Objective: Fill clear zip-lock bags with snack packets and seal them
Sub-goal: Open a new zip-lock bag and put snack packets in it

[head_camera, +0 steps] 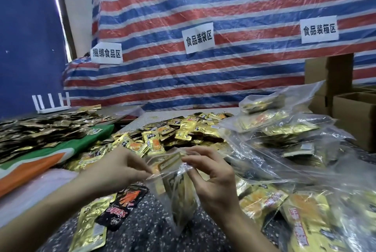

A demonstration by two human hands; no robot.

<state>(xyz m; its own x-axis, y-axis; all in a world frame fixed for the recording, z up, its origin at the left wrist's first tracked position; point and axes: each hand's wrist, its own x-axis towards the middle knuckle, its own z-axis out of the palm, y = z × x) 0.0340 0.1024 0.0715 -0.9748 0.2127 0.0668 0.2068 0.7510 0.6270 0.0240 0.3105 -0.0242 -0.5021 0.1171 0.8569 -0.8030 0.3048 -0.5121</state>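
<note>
Clear zip-lock bag [175, 186] was held upright in mid-air at centre, low over the near counter edge, with gold packets visible inside. Whether its mouth was sealed could not be told.

Left hand [120, 168]: reached in from lower left, back of hand up, fingers curled; grip closed on the bag's upper left edge.

Right hand [213, 174]: reached in from lower right, thumb and forefinger pinching the bag's top right corner, other fingers bent and spread behind it.

Loose snack packets [179, 132] lay heaped on the counter [158, 116] just beyond the hands; more lay below the left wrist, among them a black packet [126, 200].

Filled bags [284, 127] were stacked to the right. Cardboard boxes [354, 115] stood behind them. A striped tarp [203, 17] with paper labels [198, 38] hung at the back.
</note>
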